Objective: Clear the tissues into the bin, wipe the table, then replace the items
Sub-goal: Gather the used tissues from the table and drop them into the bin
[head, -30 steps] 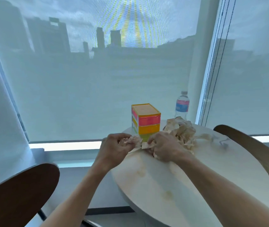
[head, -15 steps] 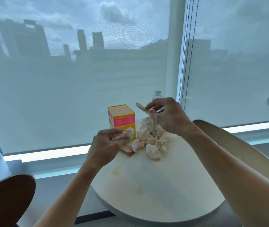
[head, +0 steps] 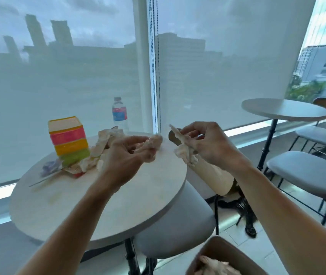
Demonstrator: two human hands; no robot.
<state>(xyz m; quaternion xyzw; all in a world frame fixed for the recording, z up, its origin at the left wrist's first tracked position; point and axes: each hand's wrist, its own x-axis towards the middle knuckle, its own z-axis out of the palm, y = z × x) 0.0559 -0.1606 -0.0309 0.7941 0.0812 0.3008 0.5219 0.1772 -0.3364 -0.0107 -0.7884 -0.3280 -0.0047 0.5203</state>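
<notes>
Crumpled off-white tissues in both hands. Left hand (head: 127, 155) above the round pale table (head: 102, 205), fingers curled round a small wad of tissue (head: 154, 142) sticking out at its 2 o'clock. Right hand (head: 207, 145) off the table's edge at 3 o'clock, thumb and fingertips pinching a longer, ragged strip of tissue (head: 185, 148) that hangs down from the pinch. Hands near each other but apart.

More crumpled tissues in a loose pile (head: 100, 149) on the table, at 9 o'clock of the left hand, touching the foot of a tall box with pink, orange and green bands (head: 68, 139). Box upright at about 10 o'clock on the tabletop. A flat wrapper with a purple print (head: 52, 168) lying just in front of the box, toward the table's 9 o'clock rim. Clear plastic water bottle with a blue and red label (head: 120, 115) upright at the table's 12 o'clock edge, behind the pile.

Brown bin (head: 225, 255) at the bottom of the view, at 5 o'clock from the table, with pale crumpled tissue (head: 215, 265) already inside.

Faint yellowish stains on the bare part of the tabletop. Grey padded stool (head: 176, 225) tucked partly under the table at 4 o'clock. Second round table (head: 283, 110) and grey-seated chairs (head: 307, 171) well apart at 2 o'clock. Sheer roller blinds (head: 59, 86) over the windows behind, bead cords (head: 156, 76) hanging at 12 o'clock.
</notes>
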